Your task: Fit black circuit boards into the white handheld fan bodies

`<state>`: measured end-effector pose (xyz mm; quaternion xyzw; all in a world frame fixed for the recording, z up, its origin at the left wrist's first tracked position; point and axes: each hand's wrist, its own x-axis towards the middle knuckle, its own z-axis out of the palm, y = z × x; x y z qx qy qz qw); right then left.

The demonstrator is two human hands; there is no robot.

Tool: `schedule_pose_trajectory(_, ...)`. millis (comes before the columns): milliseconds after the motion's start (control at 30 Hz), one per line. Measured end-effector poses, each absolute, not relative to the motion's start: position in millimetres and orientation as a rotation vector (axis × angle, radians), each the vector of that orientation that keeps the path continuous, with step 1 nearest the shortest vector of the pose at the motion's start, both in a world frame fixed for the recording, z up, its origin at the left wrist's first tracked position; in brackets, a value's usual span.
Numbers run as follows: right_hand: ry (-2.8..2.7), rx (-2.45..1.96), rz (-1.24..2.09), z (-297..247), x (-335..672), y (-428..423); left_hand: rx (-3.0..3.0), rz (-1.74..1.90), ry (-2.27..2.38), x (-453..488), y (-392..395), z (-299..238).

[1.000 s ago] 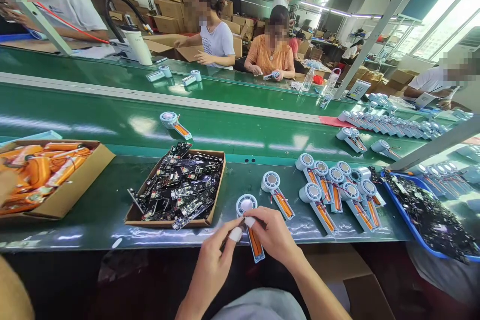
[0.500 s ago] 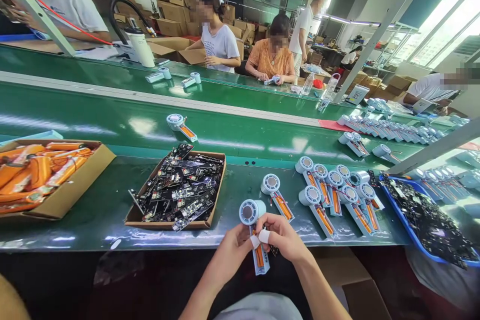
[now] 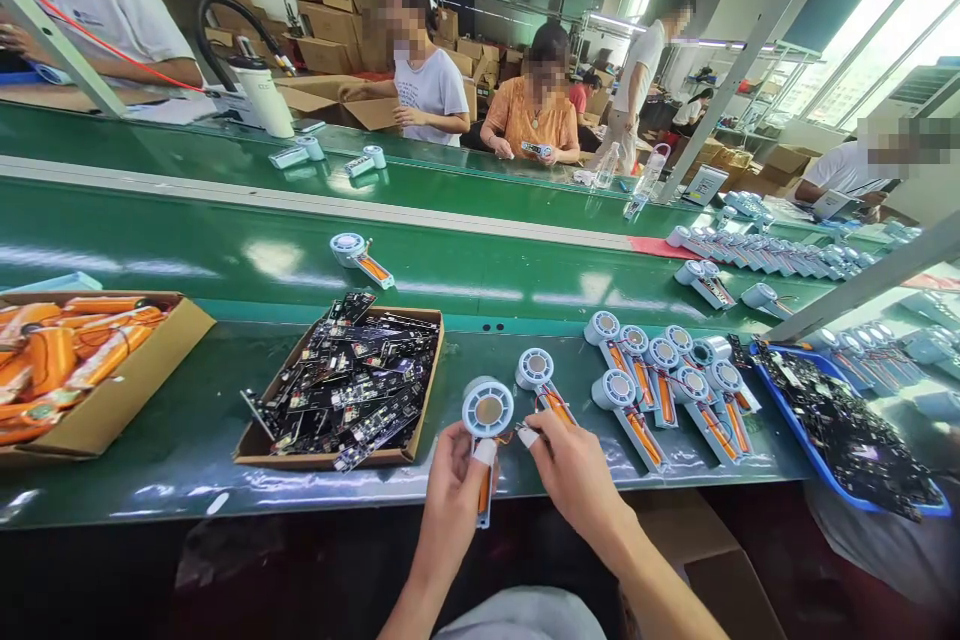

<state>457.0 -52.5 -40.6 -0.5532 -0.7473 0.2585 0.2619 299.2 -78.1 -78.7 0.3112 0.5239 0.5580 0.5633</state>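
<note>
My left hand (image 3: pixel 454 488) is wrapped round the handle of a light blue hand-fan half shell (image 3: pixel 486 420) with a round head and an orange battery in its handle. It holds the shell upright over the bench's front edge. My right hand (image 3: pixel 564 455) pinches the thin wires beside the shell's neck, with white tape on a fingertip. A cardboard tray of black circuit boards (image 3: pixel 349 385) lies just left of my hands. More fan shells (image 3: pixel 664 380) lie in a cluster to the right.
A cardboard box of orange batteries (image 3: pixel 82 360) stands at the far left. A blue tray of circuit boards (image 3: pixel 840 420) sits at the right. One fan shell (image 3: pixel 358 255) lies on the green conveyor belt (image 3: pixel 187 250). Other people work across the line.
My left hand has turned the fan shell more upright and shifted it a little left. My right hand has moved from the handle to the wires at the neck. The lone shell on the belt stayed put.
</note>
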Motion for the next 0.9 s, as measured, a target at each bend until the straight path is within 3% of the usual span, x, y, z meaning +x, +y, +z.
schedule_pose_trajectory(100, -2.443, -1.405, 0.557, -26.9, 460.6, -56.4, 0.762, 1.333, 1.255, 298.1, -76.5, -73.6)
schedule_pose_trajectory(233, -2.694, -1.092, 0.669, -13.4, 457.3, -62.9, 0.774, 1.314, 1.267, 296.0, -76.5, -65.8)
schedule_pose_trajectory(300, -2.598, -1.073, 0.797, -16.0, 453.4, -63.5, 0.766, 1.271, 1.244, 294.1, -77.3, -64.1)
schedule_pose_trajectory(467, -1.901, -1.115, 1.563, -41.9, 444.5, -61.8, 0.617, 1.244, 1.115, 290.1, -84.4, -67.1)
schedule_pose_trajectory(533, -1.669, -1.077, 1.729, -50.7, 441.2, -62.9, 0.625, 1.248, 1.066, 291.1, -89.0, -69.6)
schedule_pose_trajectory(733, -1.357, -1.062, 1.836, -53.8, 435.0, -67.3, 0.863, 1.235, 1.07, 298.0, -93.9, -75.7)
schedule_pose_trajectory(900, -1.411, -1.138, 1.701, -49.7, 436.7, -69.6, 0.847, 1.237, 1.139, 299.8, -88.0, -79.4)
